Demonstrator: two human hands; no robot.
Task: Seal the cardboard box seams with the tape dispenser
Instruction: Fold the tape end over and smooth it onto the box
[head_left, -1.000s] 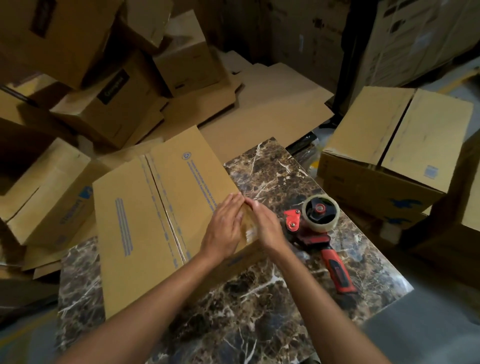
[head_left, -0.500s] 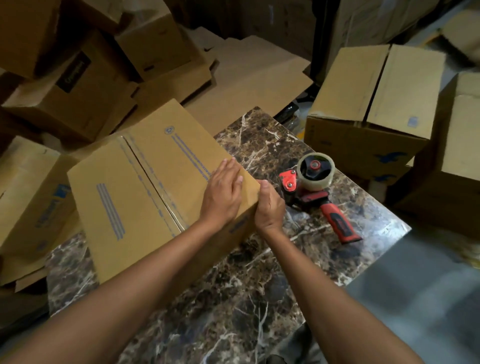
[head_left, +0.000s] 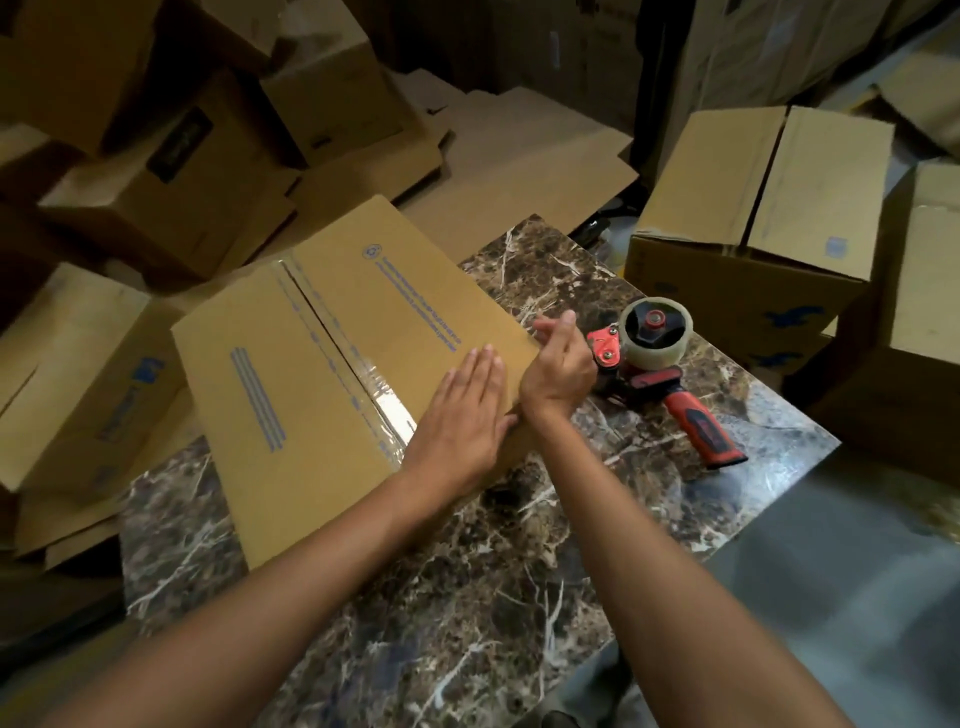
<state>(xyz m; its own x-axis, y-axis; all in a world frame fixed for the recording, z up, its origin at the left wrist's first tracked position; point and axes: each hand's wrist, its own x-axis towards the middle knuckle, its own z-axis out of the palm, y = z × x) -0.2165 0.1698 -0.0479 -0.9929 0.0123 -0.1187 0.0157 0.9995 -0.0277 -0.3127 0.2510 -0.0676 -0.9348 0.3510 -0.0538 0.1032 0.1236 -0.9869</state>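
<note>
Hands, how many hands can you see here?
2. The left hand lies flat on top of the cardboard box on the marble table; the right hand is at the box's right edge, beside the red tape dispenser. None seems hidden.

dim, warm | glare on tape seam | edges bowed, soft

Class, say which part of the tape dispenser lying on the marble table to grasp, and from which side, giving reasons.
Its red-and-black handle, right hand coming from above. The tape dispenser lies on its side, handle sticking out clear toward the table's near right edge; its roll end sits close to the box.
</note>
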